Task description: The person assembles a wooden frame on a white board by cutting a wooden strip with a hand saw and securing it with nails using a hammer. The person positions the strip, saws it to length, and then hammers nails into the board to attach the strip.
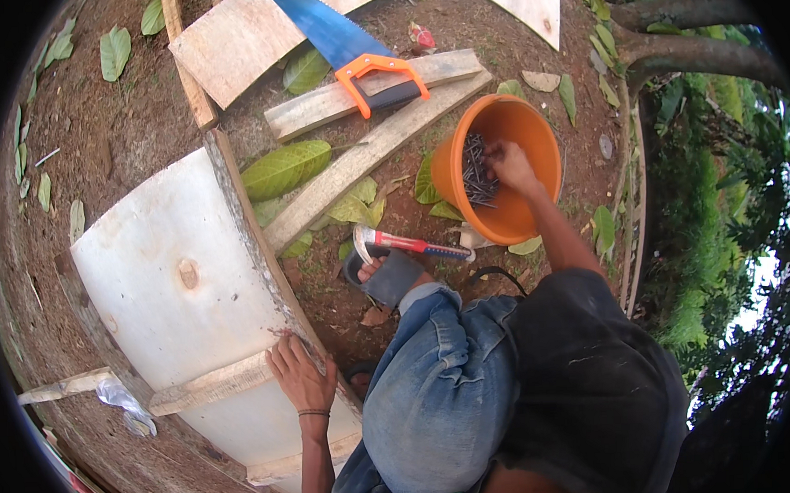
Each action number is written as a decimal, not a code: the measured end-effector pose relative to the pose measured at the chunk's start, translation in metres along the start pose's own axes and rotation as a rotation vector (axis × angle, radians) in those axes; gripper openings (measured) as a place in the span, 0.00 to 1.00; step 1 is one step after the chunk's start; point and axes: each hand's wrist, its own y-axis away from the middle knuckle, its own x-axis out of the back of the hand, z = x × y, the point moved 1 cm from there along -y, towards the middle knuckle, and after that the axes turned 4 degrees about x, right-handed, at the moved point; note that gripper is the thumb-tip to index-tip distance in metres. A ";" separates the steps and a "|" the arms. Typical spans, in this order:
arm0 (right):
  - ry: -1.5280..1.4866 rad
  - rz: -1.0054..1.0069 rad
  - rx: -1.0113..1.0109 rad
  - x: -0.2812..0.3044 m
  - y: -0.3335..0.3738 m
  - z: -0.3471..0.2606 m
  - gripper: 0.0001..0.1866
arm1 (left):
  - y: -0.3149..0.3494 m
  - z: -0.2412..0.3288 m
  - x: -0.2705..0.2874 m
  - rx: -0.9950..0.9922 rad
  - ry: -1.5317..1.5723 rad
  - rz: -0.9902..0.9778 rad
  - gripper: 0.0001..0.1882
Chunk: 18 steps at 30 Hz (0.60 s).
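My right hand (508, 164) reaches down into an orange bucket (545, 143), its fingers curled in against a heap of nails (477, 177). Exactly how many nails the fingers pinch is hidden. My left hand (302, 374) lies with fingers stretched out on the edge of a wooden frame (251, 213), where a crossbar (211, 384) meets the long side. A pale panel (170, 247) fills that frame. Beside my sandalled foot lies a claw hammer (417, 245) with a red and blue handle, touched by neither hand.
A blue-bladed handsaw (379, 75) with an orange handle rests on two loose wooden strips (378, 159). Cut boards (254, 41) lie at the far side. Large leaves (286, 169) litter the bare soil. Tree trunks (693, 9) stand at the right, and a plastic bag (126, 405) lies left of the frame.
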 end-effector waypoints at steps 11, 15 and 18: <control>0.167 0.190 0.095 -0.009 0.003 -0.006 0.15 | 0.000 0.001 -0.007 0.041 -0.058 -0.072 0.42; 0.270 0.134 0.022 -0.013 0.002 -0.002 0.15 | -0.002 0.001 -0.008 0.051 -0.055 -0.094 0.45; 0.247 0.192 0.040 -0.018 0.005 -0.004 0.15 | 0.000 0.000 -0.008 0.048 -0.053 -0.098 0.45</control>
